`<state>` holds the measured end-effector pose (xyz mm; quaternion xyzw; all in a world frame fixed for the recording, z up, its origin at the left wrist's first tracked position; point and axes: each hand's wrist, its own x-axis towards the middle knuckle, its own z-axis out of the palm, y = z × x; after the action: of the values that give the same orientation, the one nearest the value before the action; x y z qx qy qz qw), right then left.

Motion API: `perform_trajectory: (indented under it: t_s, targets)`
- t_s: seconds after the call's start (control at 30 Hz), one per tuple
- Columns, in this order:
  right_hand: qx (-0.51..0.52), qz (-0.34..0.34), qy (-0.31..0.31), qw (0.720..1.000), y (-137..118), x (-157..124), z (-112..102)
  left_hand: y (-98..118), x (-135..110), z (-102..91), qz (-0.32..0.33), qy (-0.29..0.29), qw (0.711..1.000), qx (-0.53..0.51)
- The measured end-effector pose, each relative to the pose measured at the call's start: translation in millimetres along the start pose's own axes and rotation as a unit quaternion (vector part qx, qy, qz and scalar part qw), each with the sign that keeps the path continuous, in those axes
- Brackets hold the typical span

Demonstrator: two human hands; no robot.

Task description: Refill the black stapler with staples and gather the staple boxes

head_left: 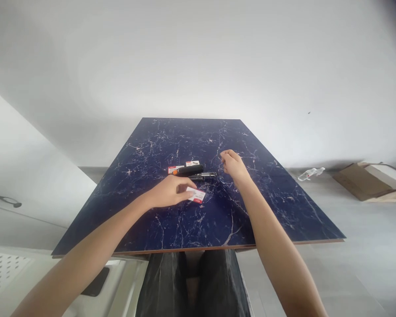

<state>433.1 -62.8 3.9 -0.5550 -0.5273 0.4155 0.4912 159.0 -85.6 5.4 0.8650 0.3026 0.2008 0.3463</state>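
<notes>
Has both hands well inside the edges of the dark blue table. Has open room from the left hand to the side edge on its left, and from its fingers to the near edge. Has a broad open stretch beyond the right hand, up to the far edge by the wall, and more to its right. Has tighter room just beyond the left fingers, with a stapler lying there and pointing its metal end toward the right hand.

Count one held box, small, white and red, pinched between left thumb and fingers, nearly closed. Count one stapler, and two more boxes behind it: left box, right box. Shows right fingers curled, tips close together; cannot tell whether gripping anything. Well right of them on the floor, count one bottle and one cardboard carton.
</notes>
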Motion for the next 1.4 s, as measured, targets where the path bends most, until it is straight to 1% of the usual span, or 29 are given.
perform_trajectory:
  t_s: [0.07, 0.1, 0.17, 0.23, 0.3, 0.37, 0.43, 0.53, 0.63, 0.73, 0.8, 0.9, 1.0, 1.17, 1.3, 1.4]
  targets:
    - [-0.046, 0.01, 0.044, 0.998, 5, 3, -7, 0, 0, 5.8, 0.032, 0.01, 0.993, 0.11]
    - [-0.07, 0.011, 0.045, 0.996, 6, 2, -8, 0, 0, 7.8, 0.046, 0.028, 0.988, 0.146]
    - [-0.111, -0.012, 0.014, 0.994, 7, 0, -8, -2, 0, 8.4, 0.061, 0.079, 0.977, 0.186]
    - [-0.132, -0.048, -0.016, 0.99, 6, -3, -6, -4, 0, 4.4, 0.056, 0.137, 0.969, 0.197]
    - [-0.141, -0.065, -0.028, 0.987, 5, -5, -5, -7, 0, -1.9, 0.042, 0.196, 0.959, 0.198]
    - [-0.156, -0.058, -0.022, 0.986, 6, -6, -4, -11, 1, -7.8, 0.026, 0.24, 0.951, 0.191]
    - [-0.176, -0.045, -0.013, 0.983, 8, -6, -4, -15, 1, -11.5, 0.012, 0.263, 0.947, 0.181]
    - [-0.186, -0.047, -0.022, 0.981, 9, -6, -2, -20, 2, -12.9, 0.004, 0.269, 0.948, 0.168]
    - [-0.192, -0.07, -0.039, 0.978, 7, -8, -1, -22, 3, -12.6, 0.0, 0.275, 0.949, 0.155]
    - [-0.218, -0.101, -0.064, 0.969, 3, -10, 1, -24, 3, -12.7, -0.006, 0.28, 0.949, 0.144]
    - [-0.233, -0.11, -0.08, 0.963, 2, -11, 3, -24, 3, -13.0, -0.007, 0.281, 0.95, 0.139]
    - [-0.248, -0.103, -0.096, 0.958, 5, -11, 7, -24, 3, -13.3, -0.008, 0.277, 0.951, 0.14]
    - [-0.27, -0.096, -0.1, 0.953, 8, -10, 11, -24, 4, -13.6, -0.004, 0.27, 0.952, 0.144]
    - [-0.254, -0.088, -0.099, 0.958, 7, -10, 13, -25, 3, -14.4, -0.003, 0.26, 0.955, 0.145]
    - [-0.258, -0.07, -0.115, 0.957, 6, -10, 13, -26, 3, -14.6, -0.016, 0.237, 0.96, 0.152]
    - [-0.271, -0.062, -0.113, 0.954, 8, -9, 15, -24, 4, -14.9, -0.029, 0.21, 0.963, 0.163]
